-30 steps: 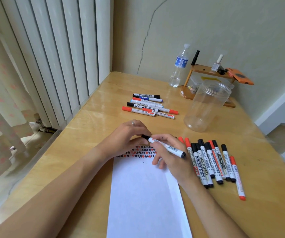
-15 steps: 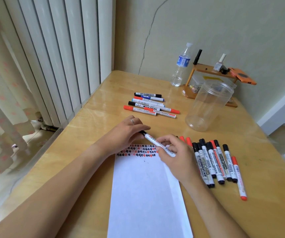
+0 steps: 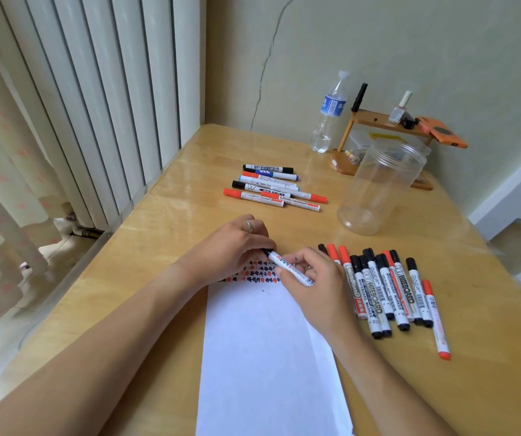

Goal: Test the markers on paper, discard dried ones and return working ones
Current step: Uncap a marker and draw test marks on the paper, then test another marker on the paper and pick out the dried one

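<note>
**Both hands on one black marker above the test sheet**

Over the far end of the paper, at the middle of the wooden desk, the two hands meet on a single marker. The right hand grips its white barrel, fingers curled round it and thumb on top. The left hand, with a ring on one finger, pinches the black cap end between fingertips and thumb. The marker lies slanted, cap end pointing far-left, barrel running near-right into the right hand. Whether the cap is seated or partly pulled off cannot be told.

Under the hands, along the far edge of the paper, sits a band of red and black test marks; the paper nearer the person is blank apart from a small dot.

Just right of the right hand, a row of markers lies side by side on the desk, black and red caps pointing far, with one red-capped marker at the right end of the row, lying a little nearer. Farther off, past the hands, a smaller group of markers lies crosswise, with black, red and blue caps. A clear plastic jar stands upright to the right of that group. Behind it, against the wall, are a water bottle and a small wooden rack. White vertical blinds hang on the left.
</note>
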Motion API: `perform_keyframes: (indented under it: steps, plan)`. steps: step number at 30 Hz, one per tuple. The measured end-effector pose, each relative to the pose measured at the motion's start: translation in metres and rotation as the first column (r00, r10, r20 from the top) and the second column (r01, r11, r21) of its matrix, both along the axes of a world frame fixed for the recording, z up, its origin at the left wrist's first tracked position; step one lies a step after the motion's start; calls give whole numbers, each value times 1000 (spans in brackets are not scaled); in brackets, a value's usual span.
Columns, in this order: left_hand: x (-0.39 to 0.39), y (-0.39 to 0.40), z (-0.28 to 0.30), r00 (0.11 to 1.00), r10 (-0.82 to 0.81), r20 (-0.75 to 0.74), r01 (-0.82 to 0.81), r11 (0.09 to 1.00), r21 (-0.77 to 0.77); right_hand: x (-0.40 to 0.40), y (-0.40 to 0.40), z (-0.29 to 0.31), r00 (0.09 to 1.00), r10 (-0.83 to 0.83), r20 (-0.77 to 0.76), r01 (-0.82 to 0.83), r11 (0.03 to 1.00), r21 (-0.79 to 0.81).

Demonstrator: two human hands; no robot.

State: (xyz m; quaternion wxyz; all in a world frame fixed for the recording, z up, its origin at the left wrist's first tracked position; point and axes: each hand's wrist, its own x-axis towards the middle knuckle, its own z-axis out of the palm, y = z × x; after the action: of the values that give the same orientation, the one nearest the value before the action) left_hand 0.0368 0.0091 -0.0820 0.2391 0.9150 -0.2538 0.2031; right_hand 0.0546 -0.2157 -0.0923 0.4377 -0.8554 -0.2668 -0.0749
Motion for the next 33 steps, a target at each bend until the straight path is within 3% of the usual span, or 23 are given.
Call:
perform_keyframes:
  steps: [10, 20, 23, 28, 33]
  plan:
    - [2, -4, -4, 999, -23, 49, 22, 999, 35, 0, -3, 2, 995, 14, -96, -8, 998, 68]
    - [7, -6, -8, 995, 76, 57, -73, 996, -57, 1, 7, 9, 997, 14, 72, -7, 995, -97]
    - [9, -3, -11, 989, 142, -37, -145, 985, -99, 3, 7, 10, 986, -73, 151, 88, 992, -93]
    - [12, 18, -20, 920, 344, -187, -333, 939, 86, 18, -17, 17, 914, -367, 172, 384, 919, -84]
    - [15, 33, -24, 873, 432, -228, -410, 902, 138, 35, -46, 24, 843, -531, 89, 532, 799, -279]
